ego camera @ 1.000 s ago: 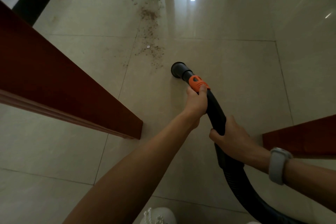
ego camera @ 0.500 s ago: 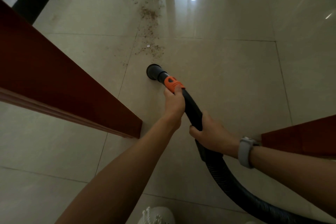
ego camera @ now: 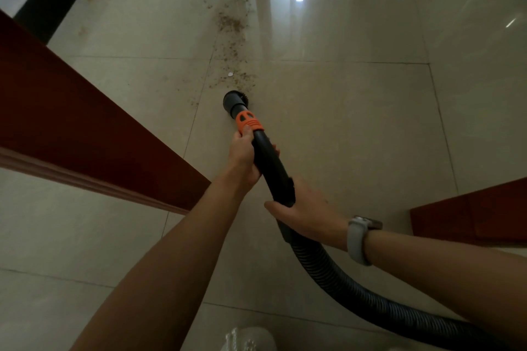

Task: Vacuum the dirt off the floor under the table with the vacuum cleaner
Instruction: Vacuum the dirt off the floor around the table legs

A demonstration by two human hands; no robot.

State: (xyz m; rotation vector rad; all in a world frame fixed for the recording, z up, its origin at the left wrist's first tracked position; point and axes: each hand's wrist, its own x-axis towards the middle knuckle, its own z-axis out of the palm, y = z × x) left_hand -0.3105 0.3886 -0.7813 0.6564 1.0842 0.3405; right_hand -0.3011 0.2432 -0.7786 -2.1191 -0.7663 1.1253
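both hands (ego camera: 273, 177) grip the vacuum wand (ego camera: 269, 161); its nozzle (ego camera: 235, 100) sits just short of the dirt (ego camera: 233, 45), most still unvacuumed.

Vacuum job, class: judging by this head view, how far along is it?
Done: the tile around the nozzle looks free of dirt. In hand: the left hand and right hand grip the black tube, nozzle at the trail's near edge. Left: the dirt trail stretching away across the floor.
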